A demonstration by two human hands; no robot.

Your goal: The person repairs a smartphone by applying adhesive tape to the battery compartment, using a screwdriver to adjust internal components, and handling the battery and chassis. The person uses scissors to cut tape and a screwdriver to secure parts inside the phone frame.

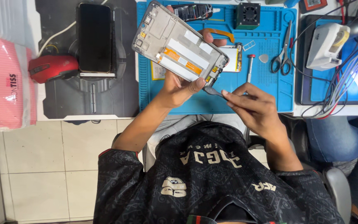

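Observation:
My left hand [179, 85] holds an opened phone frame [179, 41] tilted above the blue work mat [270, 89]; its inner side shows white strips and an orange label. My right hand [255, 105] pinches a thin dark pry tool [213, 91] whose tip touches the frame's lower corner, next to my left thumb. An orange flex cable [220, 33] shows behind the frame near my left fingers.
On the mat lie a screwdriver [250, 66], scissors [284, 52], a pick [263, 58], a phone part [232, 58] and a small black fan [247, 15]. A dark phone [94, 37] rests on a stand at left, beside a red mouse [50, 67] and pink tissue pack [3, 83]. Cables [336, 91] lie at right.

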